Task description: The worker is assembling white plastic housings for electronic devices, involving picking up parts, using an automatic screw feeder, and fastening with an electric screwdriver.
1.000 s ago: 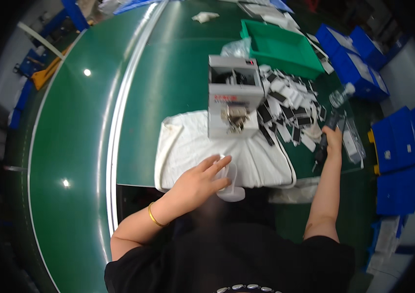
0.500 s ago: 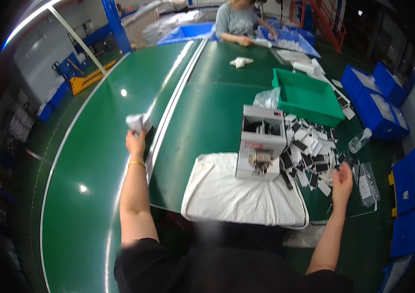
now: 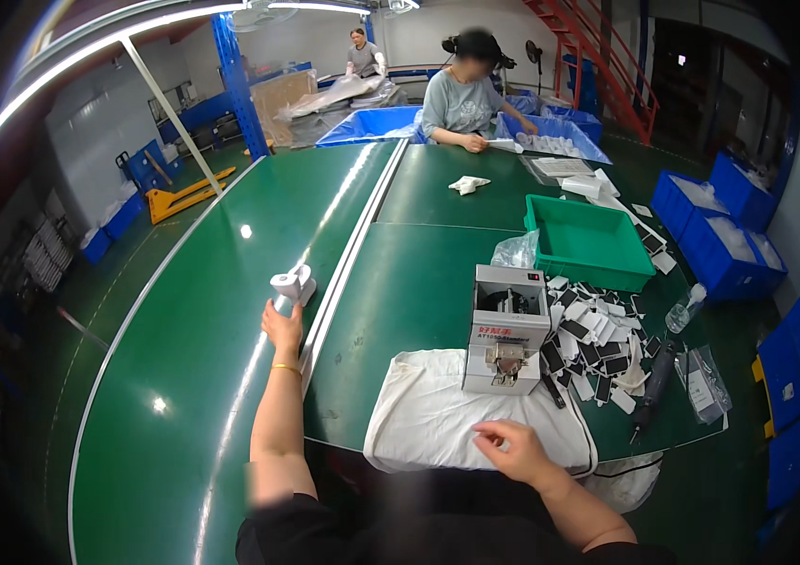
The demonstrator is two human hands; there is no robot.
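Out on the left part of the green tabletop, my left hand [image 3: 282,325] is closed round a white moulded plastic part [image 3: 293,282] with rounded, hollow ends. It may be more than one piece; my fingers hide its near side. My right hand [image 3: 518,452] hovers over the front of a white cloth pad [image 3: 428,414], its fingers loosely bent, the thumb apart, and no object seen in them. Behind it on the pad stands a grey, box-shaped machine [image 3: 508,330] with a metal fitting low on its front. A dark electric screwdriver [image 3: 659,381] lies to the right.
Small black and white pieces [image 3: 598,339] are heaped right of the machine, below a green bin [image 3: 593,250]. A clear bottle [image 3: 685,309] and plastic bag [image 3: 704,386] lie beyond. A co-worker [image 3: 461,99] sits at the far edge. A white rail [image 3: 353,250] divides the tabletop.
My right hand has come away from beside the small pieces, leftward and nearer, to over the pad. My left hand still grips the white part. The view has tilted up, showing more of the room.
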